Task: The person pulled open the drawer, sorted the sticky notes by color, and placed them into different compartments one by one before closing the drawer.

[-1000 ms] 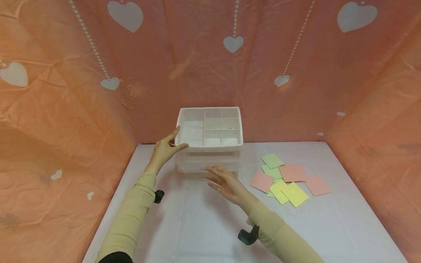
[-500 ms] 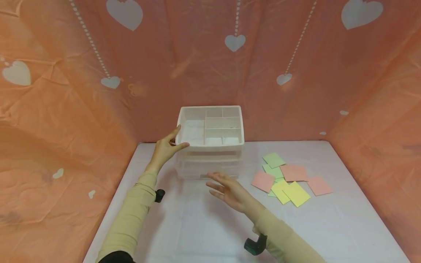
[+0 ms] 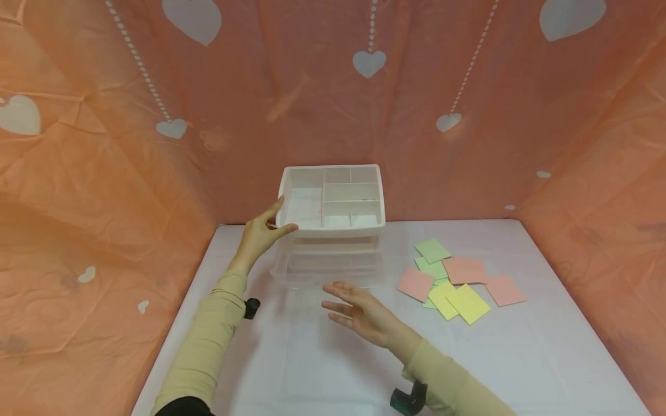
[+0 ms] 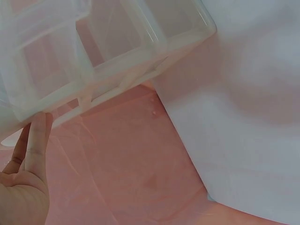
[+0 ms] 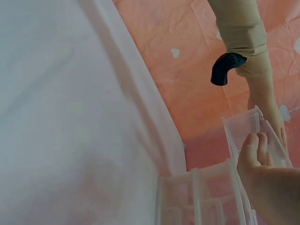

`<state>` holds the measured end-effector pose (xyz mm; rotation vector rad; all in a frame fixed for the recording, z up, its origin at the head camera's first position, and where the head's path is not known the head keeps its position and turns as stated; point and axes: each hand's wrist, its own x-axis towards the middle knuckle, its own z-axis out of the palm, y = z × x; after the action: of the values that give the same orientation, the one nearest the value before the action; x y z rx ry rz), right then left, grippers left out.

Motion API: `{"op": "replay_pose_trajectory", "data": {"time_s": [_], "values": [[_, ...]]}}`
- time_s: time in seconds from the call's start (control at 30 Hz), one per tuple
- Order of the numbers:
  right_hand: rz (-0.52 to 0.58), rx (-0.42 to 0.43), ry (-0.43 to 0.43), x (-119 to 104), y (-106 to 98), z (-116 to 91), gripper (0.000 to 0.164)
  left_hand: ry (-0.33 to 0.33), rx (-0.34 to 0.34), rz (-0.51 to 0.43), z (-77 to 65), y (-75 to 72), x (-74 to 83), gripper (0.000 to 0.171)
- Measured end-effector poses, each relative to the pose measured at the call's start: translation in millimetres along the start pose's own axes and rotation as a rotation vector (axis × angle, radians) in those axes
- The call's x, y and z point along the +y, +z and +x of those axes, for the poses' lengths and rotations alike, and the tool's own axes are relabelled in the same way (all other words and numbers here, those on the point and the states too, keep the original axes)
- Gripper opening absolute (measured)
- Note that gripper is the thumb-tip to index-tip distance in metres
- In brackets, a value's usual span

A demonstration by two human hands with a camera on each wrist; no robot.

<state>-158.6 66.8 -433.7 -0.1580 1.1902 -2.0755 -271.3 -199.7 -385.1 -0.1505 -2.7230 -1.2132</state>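
Note:
A white, translucent plastic drawer unit (image 3: 330,233) stands near the table's back edge, with a divided tray on top. My left hand (image 3: 256,240) holds its front left corner, thumb on the front rim and fingers along the side. In the left wrist view those fingers (image 4: 35,147) touch the unit's side. A clear drawer (image 3: 296,274) juts out of the front, below the tray. At its front edge my right hand (image 3: 370,316) holds the drawer with its fingertips, the other fingers spread loosely. The exact finger contact is partly hidden.
Several green, pink and yellow paper squares (image 3: 469,304) lie overlapping to the right of the drawer unit. A white cloth covers the table (image 3: 312,370). Orange fabric (image 3: 234,104) with white hearts hangs behind and at both sides.
The drawer has slid out toward me, and my right hand has moved back toward me with it. My left hand stays at the unit's corner.

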Motion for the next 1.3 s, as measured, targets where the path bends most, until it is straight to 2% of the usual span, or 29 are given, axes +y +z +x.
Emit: {"op": "replay_pose_trajectory", "data": {"time_s": [0.33,0.73,1.0,1.2,1.3], "values": [[-0.011,0.018,-0.008,6.5,-1.0,-1.2,0.059,0.020,0.005,-0.002,0.0,0.5,-0.2,0.081],[-0.003,0.022,0.001,2.9,-4.8,-2.3,0.055,0.024,0.010,0.004,-0.1,0.0,0.9,0.080],[-0.072,0.026,0.010,1.7,-8.2,-2.2,0.060,0.017,0.005,-0.003,0.1,0.2,1.3,0.081],[-0.166,0.040,-0.002,-3.3,-11.4,-7.6,0.041,0.023,0.003,-0.004,0.8,0.0,0.7,0.081],[-0.222,0.007,-0.029,-9.7,-14.2,-13.2,0.033,0.023,0.001,-0.004,0.8,-0.4,0.5,0.081]]}}
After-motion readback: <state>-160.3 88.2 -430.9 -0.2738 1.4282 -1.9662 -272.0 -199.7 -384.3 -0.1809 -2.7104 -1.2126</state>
